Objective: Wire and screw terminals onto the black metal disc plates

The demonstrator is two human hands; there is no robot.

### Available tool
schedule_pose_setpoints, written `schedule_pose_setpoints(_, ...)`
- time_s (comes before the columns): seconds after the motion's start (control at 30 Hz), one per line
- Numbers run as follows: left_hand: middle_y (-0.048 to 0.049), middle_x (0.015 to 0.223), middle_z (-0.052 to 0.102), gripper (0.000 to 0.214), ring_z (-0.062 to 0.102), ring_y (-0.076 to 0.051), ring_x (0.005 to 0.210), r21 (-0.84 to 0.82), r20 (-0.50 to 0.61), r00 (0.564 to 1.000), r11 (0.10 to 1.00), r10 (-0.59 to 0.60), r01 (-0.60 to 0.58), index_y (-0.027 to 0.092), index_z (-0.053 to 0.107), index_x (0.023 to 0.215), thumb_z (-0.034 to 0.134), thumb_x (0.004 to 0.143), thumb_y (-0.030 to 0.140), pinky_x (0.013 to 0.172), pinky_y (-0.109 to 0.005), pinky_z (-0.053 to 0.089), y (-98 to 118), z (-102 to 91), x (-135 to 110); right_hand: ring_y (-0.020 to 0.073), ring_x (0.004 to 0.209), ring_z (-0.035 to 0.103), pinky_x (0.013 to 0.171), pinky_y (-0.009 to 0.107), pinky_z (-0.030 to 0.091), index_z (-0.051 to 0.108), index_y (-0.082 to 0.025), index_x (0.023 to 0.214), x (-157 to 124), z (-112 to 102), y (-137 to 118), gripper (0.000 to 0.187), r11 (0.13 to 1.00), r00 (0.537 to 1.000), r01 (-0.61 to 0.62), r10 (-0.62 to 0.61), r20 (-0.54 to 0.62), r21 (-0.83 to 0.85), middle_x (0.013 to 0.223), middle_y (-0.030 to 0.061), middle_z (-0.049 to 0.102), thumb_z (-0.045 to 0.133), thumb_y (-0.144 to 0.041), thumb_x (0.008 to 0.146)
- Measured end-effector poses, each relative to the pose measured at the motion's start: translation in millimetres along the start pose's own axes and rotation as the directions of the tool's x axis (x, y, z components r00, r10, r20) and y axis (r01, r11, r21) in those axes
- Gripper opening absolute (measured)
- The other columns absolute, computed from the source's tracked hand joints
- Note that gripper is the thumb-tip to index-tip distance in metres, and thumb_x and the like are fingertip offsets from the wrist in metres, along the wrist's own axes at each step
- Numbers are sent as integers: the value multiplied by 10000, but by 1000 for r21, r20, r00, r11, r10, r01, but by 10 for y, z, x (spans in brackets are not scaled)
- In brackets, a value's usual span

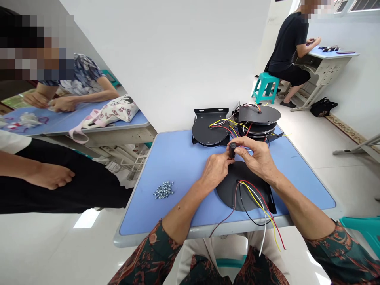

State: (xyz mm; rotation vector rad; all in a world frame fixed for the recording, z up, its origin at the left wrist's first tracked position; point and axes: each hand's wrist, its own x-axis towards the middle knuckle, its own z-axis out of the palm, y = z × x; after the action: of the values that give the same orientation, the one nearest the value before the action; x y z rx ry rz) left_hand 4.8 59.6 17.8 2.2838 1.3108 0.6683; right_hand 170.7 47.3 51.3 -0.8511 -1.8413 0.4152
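A round black metal disc with a bracket edge (228, 190) lies near the front of the blue table, with red, yellow, white and black wires (255, 192) coming out of its middle and hanging over the edge. My right hand (258, 158) grips the black handle of a screwdriver (232, 149), held upright above the disc's far edge; its tip is hidden. Close beside it, my left hand (216, 168) has its fingers pinched together at the same edge. What they hold, if anything, is covered. A pile of small silver screws (164, 190) lies to the left.
Behind my hands stand another black disc unit (210, 128) and a stack of similar ones (259, 114) with loose wires. A person stands close at the left; others sit at tables left and far right. A white wall borders the blue table (142, 213).
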Motion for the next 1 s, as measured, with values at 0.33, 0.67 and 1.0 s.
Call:
schedule_pose_setpoints(0.33,-98,1044,797,198,747,-293,1019,6,25,997,998,-67,67,186,726,1039,538,979,178,882,-355,547,61,7,-7,188,934,721,875,333,563,725,-241,1158,-8,29,6,216,995,998,59,-62,-27,-78,1052,41,781,581,-249,997)
schedule_pose_setpoints(0.67,-76,1073,772,263,721,-264,1044,-326,163,976,925,-146,193,173,702,1057,747,799,154,960,-379,558,-20,1,-20,184,826,688,797,325,553,722,-241,1167,-10,-44,-11,218,981,995,96,-100,-18,-169,941,41,769,586,-295,1005)
schedule_pose_setpoints(1.0,-55,1040,759,217,706,-258,1011,-319,152,973,923,-175,215,178,679,1009,721,796,171,943,-391,554,-2,53,-22,198,766,648,759,342,541,664,-233,1033,-28,39,-82,126,934,986,134,-159,-50,-330,881,47,717,573,-310,994)
